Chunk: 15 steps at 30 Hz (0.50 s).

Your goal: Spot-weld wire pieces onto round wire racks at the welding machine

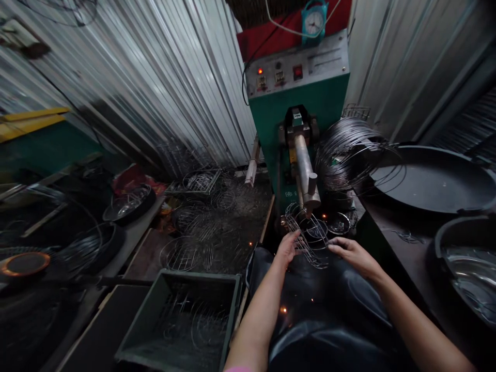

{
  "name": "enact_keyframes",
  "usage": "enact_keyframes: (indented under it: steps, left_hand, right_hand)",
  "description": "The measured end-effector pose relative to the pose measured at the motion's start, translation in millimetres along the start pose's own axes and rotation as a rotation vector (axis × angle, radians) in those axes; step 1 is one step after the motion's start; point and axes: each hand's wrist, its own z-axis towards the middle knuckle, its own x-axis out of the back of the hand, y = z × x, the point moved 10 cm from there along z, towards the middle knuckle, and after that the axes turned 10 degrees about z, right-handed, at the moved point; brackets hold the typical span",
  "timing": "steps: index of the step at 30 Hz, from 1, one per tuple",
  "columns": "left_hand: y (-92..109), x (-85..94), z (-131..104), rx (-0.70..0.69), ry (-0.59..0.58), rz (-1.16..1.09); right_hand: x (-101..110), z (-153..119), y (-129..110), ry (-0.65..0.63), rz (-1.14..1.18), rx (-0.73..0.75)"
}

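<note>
Around the left side of a round wire basket [306,240], my left hand [289,248] has its fingers closed. The basket is tilted under the electrode tip of a spot welder's arm [307,178]. My right hand [354,254] is at the basket's right side, thumb and fingers pinched on what looks like a thin wire reaching toward the basket. Orange sparks [284,310] show over the black apron [329,320] on my lap. Whether the electrode touches the wire is hard to make out.
The green welding machine [298,98] stands ahead with a lit red lamp. A wire coil [344,155] hangs at its right. Large dark pans [434,178] sit on the right bench. At lower left, a green crate [127,343] holds wire pieces; more wire frames [194,219] litter the floor.
</note>
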Motion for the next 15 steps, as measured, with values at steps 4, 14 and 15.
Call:
enact_keyframes:
  steps: [4,14,15]
  left_hand:
    - [-2,-2.2,0,0.002,0.039,-0.032]
    - [-4,-7.9,0,0.121,0.057,-0.046]
    - [-6,-7.2,0,0.110,0.061,-0.035]
  right_hand:
    - [-2,-4,-6,0.029,0.023,0.066]
    - [-12,13,-26,0.032,0.023,0.092]
    - [-11,11,-24,0.041,0.030,0.087]
